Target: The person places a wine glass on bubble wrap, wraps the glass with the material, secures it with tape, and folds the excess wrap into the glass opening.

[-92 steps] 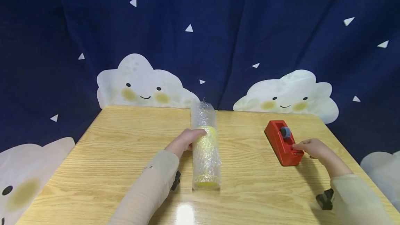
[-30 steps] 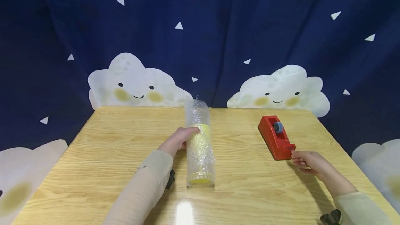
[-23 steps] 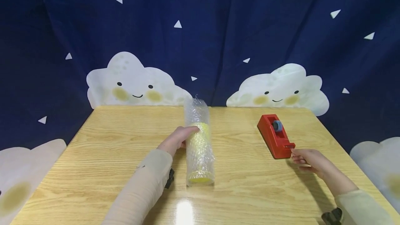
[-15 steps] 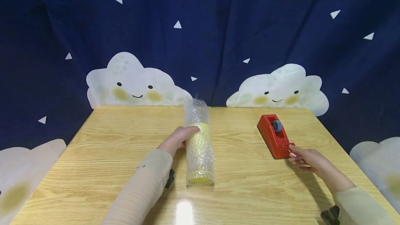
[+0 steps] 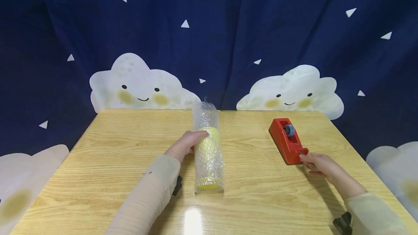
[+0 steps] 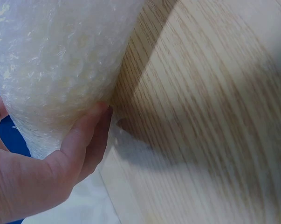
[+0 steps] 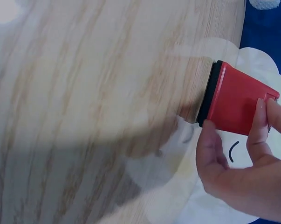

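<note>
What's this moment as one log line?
left hand: grips bubble-wrapped yellow cylinder; right hand: at front of wedge-shaped red tape dispenser; surface: wooden table

Left arm (image 5: 147, 193) and right arm (image 5: 372, 211) stretched forward, well apart.
Left hand (image 5: 187, 143) curved in a grip, thumb (image 5: 201, 134) opposite the fingers (image 6: 77, 140); right hand (image 5: 321, 166) pinching, its fingers bent.

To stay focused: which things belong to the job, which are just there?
Job:
yellow cylinder in clear bubble wrap, left hand holding it
red plastic tape dispenser, right hand touching it

Just there:
pale wooden table
navy cloud-print cloth backdrop
</note>
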`<state>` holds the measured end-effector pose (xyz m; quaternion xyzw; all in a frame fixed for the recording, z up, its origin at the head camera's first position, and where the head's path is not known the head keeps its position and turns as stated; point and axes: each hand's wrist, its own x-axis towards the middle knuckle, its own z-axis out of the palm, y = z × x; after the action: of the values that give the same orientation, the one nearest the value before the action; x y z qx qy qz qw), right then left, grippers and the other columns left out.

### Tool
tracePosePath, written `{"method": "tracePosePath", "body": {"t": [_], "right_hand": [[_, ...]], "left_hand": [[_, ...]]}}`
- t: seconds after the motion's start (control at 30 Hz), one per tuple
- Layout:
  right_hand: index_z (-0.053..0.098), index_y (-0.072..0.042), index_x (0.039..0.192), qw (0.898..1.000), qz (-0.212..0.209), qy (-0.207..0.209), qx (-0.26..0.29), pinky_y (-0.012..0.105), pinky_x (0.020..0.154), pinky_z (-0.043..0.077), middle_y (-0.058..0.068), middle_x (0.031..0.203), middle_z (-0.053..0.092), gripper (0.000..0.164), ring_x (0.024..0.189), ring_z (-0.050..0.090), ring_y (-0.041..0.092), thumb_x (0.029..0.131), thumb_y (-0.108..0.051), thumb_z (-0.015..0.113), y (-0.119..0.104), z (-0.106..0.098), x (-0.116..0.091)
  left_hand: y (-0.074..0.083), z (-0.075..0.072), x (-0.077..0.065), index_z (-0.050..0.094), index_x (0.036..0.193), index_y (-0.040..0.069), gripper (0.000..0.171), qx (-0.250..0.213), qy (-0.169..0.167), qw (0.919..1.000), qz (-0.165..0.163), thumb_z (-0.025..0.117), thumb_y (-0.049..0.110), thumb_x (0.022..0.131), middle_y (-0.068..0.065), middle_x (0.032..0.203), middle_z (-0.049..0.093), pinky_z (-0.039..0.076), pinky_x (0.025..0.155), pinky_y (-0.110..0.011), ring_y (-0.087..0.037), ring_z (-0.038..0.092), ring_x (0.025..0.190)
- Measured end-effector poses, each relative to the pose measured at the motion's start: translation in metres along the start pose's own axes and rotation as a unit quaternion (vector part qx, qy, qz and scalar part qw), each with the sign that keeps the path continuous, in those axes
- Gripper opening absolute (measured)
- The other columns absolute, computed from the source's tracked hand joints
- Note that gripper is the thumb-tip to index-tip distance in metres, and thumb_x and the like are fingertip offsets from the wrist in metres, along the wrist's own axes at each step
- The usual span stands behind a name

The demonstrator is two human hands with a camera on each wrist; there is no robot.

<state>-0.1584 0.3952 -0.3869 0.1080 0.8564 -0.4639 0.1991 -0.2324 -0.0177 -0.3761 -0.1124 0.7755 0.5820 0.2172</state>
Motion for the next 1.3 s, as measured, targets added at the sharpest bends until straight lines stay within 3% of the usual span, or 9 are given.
{"method": "tracePosePath", "body": {"t": [0.07, 0.17, 0.23, 0.4, 0.57, 0.73, 0.9, 1.3], "right_hand": [[0.056, -0.010, 0.082, 1.000, 0.002, 0.003, -0.007, 0.028, 0.071, 0.048, -0.008, 0.072, 0.048, 0.028, 0.074, 0.049, 0.008, 0.095, -0.033, 0.047, -0.001, -0.001, 0.001], [0.057, 0.004, 0.103, 1.000, 0.011, 0.003, -0.007, 0.031, 0.076, 0.050, -0.003, 0.087, 0.057, 0.041, 0.086, 0.056, 0.012, 0.095, -0.035, 0.046, -0.002, -0.003, 0.003], [0.059, 0.005, 0.107, 1.000, 0.014, -0.001, 0.004, 0.031, 0.079, 0.051, -0.003, 0.099, 0.060, 0.047, 0.093, 0.057, 0.012, 0.095, -0.038, 0.042, -0.002, -0.004, 0.004], [0.063, -0.013, 0.084, 0.999, 0.025, -0.006, 0.035, 0.028, 0.077, 0.051, -0.011, 0.088, 0.058, 0.040, 0.085, 0.056, 0.004, 0.096, -0.042, 0.038, -0.001, -0.007, 0.005], [0.056, -0.001, 0.103, 0.999, 0.028, -0.001, 0.037, 0.029, 0.077, 0.052, -0.010, 0.084, 0.058, 0.043, 0.082, 0.057, 0.005, 0.095, -0.041, 0.042, -0.004, -0.008, 0.006], [0.059, 0.001, 0.102, 1.000, 0.009, -0.014, 0.016, 0.031, 0.078, 0.052, -0.008, 0.088, 0.059, 0.042, 0.084, 0.057, 0.008, 0.097, -0.037, 0.042, -0.001, -0.009, 0.006], [0.053, 0.011, 0.114, 0.999, -0.019, -0.032, -0.018, 0.038, 0.084, 0.053, 0.000, 0.100, 0.063, 0.048, 0.095, 0.060, 0.012, 0.098, -0.033, 0.043, 0.003, -0.010, 0.007], [0.051, 0.015, 0.111, 0.999, -0.014, -0.020, -0.029, 0.033, 0.078, 0.054, -0.004, 0.091, 0.062, 0.047, 0.087, 0.062, 0.010, 0.096, -0.029, 0.047, -0.001, -0.010, 0.011]], "left_hand": [[0.000, 0.000, 0.000, 0.037, 0.133, -0.008, 0.071, 0.001, -0.001, 1.0000, 0.000, 0.061, 0.035, 0.082, -0.019, 0.125, 0.051, 0.051, 0.087, -0.039, -0.024, 0.057, 0.098], [-0.001, 0.000, 0.000, 0.037, 0.133, -0.008, 0.071, 0.001, 0.001, 1.0000, -0.001, 0.062, 0.034, 0.082, -0.019, 0.124, 0.051, 0.051, 0.087, -0.039, -0.024, 0.057, 0.097], [-0.001, 0.000, 0.000, 0.038, 0.133, -0.007, 0.070, 0.003, 0.000, 1.0000, -0.001, 0.061, 0.035, 0.081, -0.019, 0.124, 0.051, 0.051, 0.087, -0.039, -0.024, 0.057, 0.097], [0.001, -0.001, 0.000, 0.036, 0.134, -0.008, 0.072, -0.005, 0.000, 1.0000, 0.001, 0.062, 0.035, 0.082, -0.019, 0.127, 0.049, 0.050, 0.089, -0.040, -0.025, 0.056, 0.100], [0.001, -0.001, 0.001, 0.037, 0.134, -0.008, 0.071, -0.010, -0.001, 0.9999, 0.003, 0.061, 0.034, 0.082, -0.019, 0.125, 0.051, 0.051, 0.088, -0.039, -0.024, 0.056, 0.097], [0.000, -0.001, 0.001, 0.044, 0.129, -0.006, 0.065, 0.001, 0.000, 1.0000, 0.003, 0.061, 0.035, 0.082, -0.017, 0.118, 0.055, 0.053, 0.081, -0.035, -0.020, 0.057, 0.089], [0.001, 0.000, 0.001, 0.046, 0.127, -0.005, 0.063, 0.008, 0.000, 1.0000, 0.003, 0.061, 0.036, 0.082, -0.015, 0.115, 0.057, 0.053, 0.078, -0.033, -0.019, 0.057, 0.085], [0.000, 0.000, 0.001, 0.042, 0.131, -0.006, 0.066, 0.003, -0.001, 1.0000, 0.001, 0.061, 0.035, 0.083, -0.017, 0.120, 0.054, 0.052, 0.085, -0.037, -0.021, 0.057, 0.091]]}}
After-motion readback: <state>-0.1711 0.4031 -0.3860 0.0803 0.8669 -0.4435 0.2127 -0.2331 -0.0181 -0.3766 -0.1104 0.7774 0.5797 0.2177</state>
